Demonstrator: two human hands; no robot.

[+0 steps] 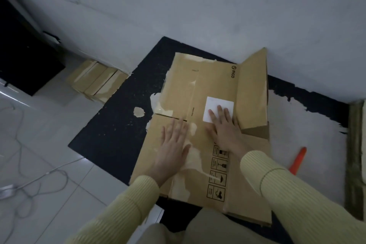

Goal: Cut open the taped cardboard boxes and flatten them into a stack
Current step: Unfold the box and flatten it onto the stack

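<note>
A brown cardboard box [210, 85] lies flattened on a black floor mat [111, 134] in front of me, with torn tape strips along its seams. One flap [252, 93] at its right side still stands up at an angle. My left hand [174, 144] presses flat on the left part of the cardboard, fingers straight. My right hand [223, 127] presses flat beside it, fingertips on a white label [215, 105]. An orange cutter [298, 160] lies on the floor to the right of the box, apart from both hands.
A second taped cardboard box [97, 81] sits against the wall at the back left. A black cabinet [21, 61] stands farther left. White cables [29, 180] trail over the tiles at the left. A greenish bundle [356, 154] lines the right edge.
</note>
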